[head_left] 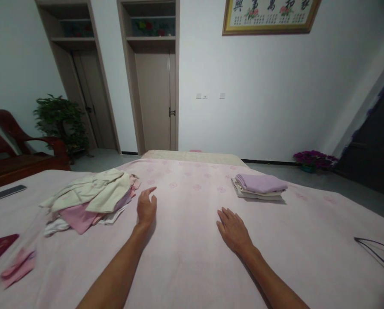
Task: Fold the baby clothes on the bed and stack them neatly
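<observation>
My left hand [146, 207] is over the pink flowered cloth [185, 240], fingers apart and holding nothing. Just left of it lies a loose heap of clothes [95, 193], with a cream garment on top and pink and white pieces sticking out below. My right hand [233, 229] rests palm down on or just above the cloth, its fingers stretched out. Beyond it, to the right, sits a neat stack of folded clothes [259, 184], a lilac piece on top of white and cream ones. Neither hand touches the heap or the stack.
At the left edge are a phone [5, 194], a dark red booklet [0, 249] and a small pink cloth [19, 267]. A black cord [372, 249] lies at the right. Behind stand a wooden chair [27, 150], a green plant [61, 122] and purple flowers [314, 159].
</observation>
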`<state>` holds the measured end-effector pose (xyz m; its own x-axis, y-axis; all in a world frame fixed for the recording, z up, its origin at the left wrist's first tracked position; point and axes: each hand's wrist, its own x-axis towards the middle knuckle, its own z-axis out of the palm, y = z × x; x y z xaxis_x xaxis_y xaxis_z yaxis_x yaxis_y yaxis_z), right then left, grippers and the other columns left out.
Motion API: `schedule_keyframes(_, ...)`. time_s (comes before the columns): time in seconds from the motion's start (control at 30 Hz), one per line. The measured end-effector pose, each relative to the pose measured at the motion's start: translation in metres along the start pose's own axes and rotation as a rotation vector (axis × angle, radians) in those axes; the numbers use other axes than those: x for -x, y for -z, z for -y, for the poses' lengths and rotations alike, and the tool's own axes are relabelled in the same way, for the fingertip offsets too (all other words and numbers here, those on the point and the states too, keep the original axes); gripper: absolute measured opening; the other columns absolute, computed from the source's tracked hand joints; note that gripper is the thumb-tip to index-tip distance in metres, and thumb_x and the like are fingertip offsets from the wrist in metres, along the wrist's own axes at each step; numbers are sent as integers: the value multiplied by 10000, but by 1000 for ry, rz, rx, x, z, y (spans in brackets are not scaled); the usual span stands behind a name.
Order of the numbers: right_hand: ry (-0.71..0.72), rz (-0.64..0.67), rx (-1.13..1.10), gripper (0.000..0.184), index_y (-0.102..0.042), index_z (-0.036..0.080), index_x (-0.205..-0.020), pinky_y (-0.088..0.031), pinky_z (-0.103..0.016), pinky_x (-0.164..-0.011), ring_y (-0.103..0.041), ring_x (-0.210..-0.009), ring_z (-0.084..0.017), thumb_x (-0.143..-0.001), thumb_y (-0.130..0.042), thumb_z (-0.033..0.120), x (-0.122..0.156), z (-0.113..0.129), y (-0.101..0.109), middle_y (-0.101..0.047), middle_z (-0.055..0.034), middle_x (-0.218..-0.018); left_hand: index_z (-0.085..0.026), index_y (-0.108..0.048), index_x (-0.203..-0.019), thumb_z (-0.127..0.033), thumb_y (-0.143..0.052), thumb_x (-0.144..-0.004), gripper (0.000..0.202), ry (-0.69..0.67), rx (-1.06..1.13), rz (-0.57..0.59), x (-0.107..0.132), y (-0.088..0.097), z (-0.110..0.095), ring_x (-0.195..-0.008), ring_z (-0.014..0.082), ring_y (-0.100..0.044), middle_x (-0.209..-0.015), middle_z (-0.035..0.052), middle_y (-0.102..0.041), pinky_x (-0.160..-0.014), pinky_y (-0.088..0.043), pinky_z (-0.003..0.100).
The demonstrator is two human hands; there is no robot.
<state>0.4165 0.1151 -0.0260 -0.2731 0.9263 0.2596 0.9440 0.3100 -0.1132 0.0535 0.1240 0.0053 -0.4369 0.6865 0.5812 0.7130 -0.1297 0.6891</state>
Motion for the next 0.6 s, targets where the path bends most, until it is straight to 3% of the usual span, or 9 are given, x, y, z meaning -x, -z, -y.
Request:
schedule_keyframes(0.17,24,-41,29,507,-535,161,-1412,-240,-471,-1171,-392,-1407,-274,-970,-382,355,-1,-3,-6,-478,-143,-1495,-151,-599,-1229,-118,-489,-847,398,24,-234,-177,-62,78,33,-1265,355,-451,-1308,156,-562,-1088,-294,573)
schedule_keyframes(0.27,22,-54,31,501,-542,165,-1405,-248,-467,-1168,-400,-1401,-273,-970,-386,357,-1,-4,-8,-490,-141,-1485,-164,-527,-1317,-175,-538,-867,450,125,-465,-221,-85,110,53,-1288,395,-409,-1426,153,-467,-1021,-340,560)
schedule_keyframes(0.4,12,-60,26,491,-552,167,-1394,-245,-458,-1172,-411,-1391,-269,-972,-384,352,1,-4,-8,-496,-131,-1482,-88,-542,-1278,-378,-632,-822,548,318,-653,-73,-106,137,77,-1096,399,-535,-1249,188,-571,-820,-448,474)
schedule_keyframes(0.5,6,-45,29,490,-544,167,-1401,-241,-448,-1174,-407,-1393,-262,-976,-376,344,2,-3,-6,-492,-127,-1486,-82,-611,-1134,-405,-614,-807,459,379,-660,21,-117,148,79,-941,330,-580,-1011,130,-637,-739,-449,393)
schedule_keyframes(0.6,-5,-33,15,489,-539,167,-1406,-234,-442,-1177,-398,-1400,-255,-979,-378,342,3,-2,-4,-489,-130,-1488,-108,-625,-995,-383,-571,-830,325,409,-539,-78,-122,148,58,-831,252,-549,-822,66,-604,-669,-391,295)
